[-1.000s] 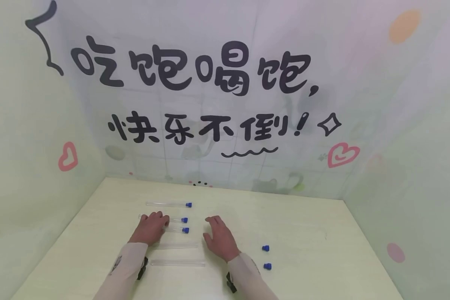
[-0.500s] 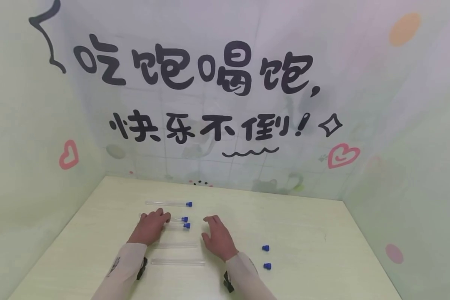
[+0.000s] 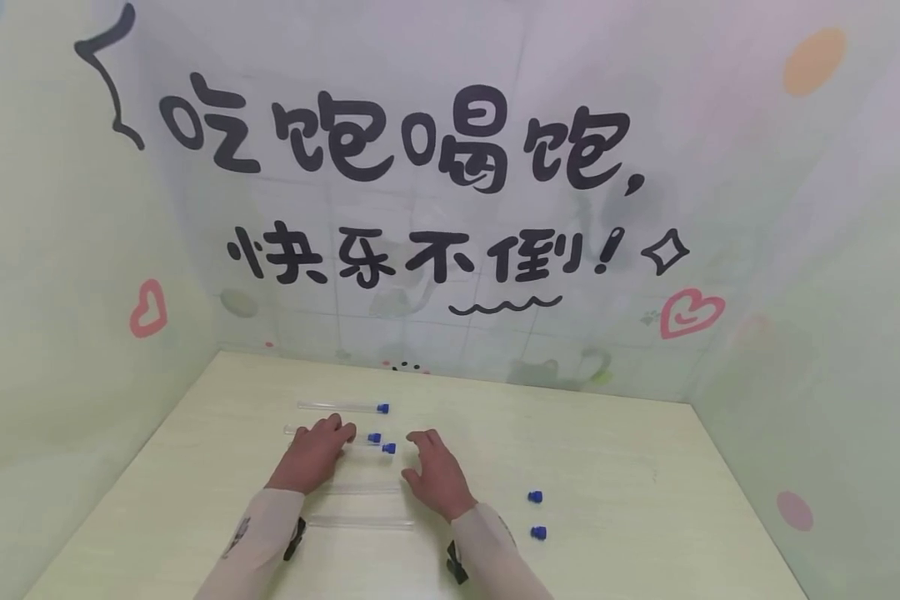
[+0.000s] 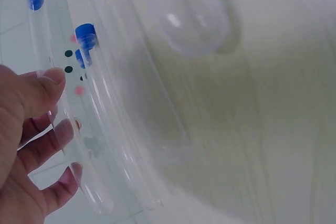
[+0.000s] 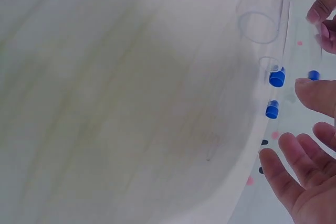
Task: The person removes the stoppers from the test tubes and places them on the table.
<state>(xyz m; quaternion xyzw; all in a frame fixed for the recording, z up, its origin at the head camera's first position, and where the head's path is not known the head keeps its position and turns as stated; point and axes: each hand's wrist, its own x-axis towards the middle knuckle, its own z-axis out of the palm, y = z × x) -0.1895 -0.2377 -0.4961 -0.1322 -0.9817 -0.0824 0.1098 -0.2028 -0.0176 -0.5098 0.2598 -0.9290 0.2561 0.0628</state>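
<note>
My left hand (image 3: 313,454) holds a clear test tube (image 4: 41,40) with a blue stopper (image 3: 388,448) in its end, the thumb on one side and the fingers on the other. In the left wrist view the tube appears raised above the tabletop. Two more stoppered test tubes lie beyond it, one at the back (image 3: 337,407) and one partly hidden behind the left hand, its blue stopper (image 3: 374,437) showing. My right hand (image 3: 441,475) is just right of the held tube's stopper, fingers relaxed and apart, with nothing in it.
Two unstoppered test tubes, one farther (image 3: 363,490) and one nearer (image 3: 363,524), lie crosswise on the pale table (image 3: 615,467) between the forearms. Loose blue stoppers, one farther (image 3: 535,497) and one nearer (image 3: 538,532), sit to the right. Printed walls enclose the table.
My left hand has shifted slightly right with the stoppered test tube, whose stopper end has moved away from me and rightward. The right hand has barely moved.
</note>
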